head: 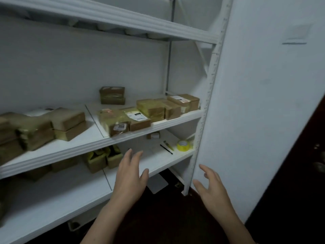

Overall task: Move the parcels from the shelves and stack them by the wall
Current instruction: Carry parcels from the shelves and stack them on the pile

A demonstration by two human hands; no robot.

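On my feed the white wall (263, 103) fills the right side, and the white shelf rack (73, 150) stands against it, running off to the left. The parcels are all on the rack, none by the wall that I can see. The middle shelf carries a brown stack at the left (44, 127), a flat labelled parcel at the front (123, 118), a row of small boxes toward the right post (158, 110) and a lone one at the back (112, 95). The shelf below holds a few more parcels (103, 158) at its left.

Both forearms reach up from the bottom of my view, well apart. The left hand (130, 175) is raised in front of the lower shelf, back toward me, fingers straight, thumb out to the right, holding nothing. The right hand (211, 189) hangs near the rack's right post, palm turned inward, fingers spread and loosely bent, also empty.

A yellow tape roll (183, 145) and a dark pen (166, 149) lie at the lower shelf's right end.
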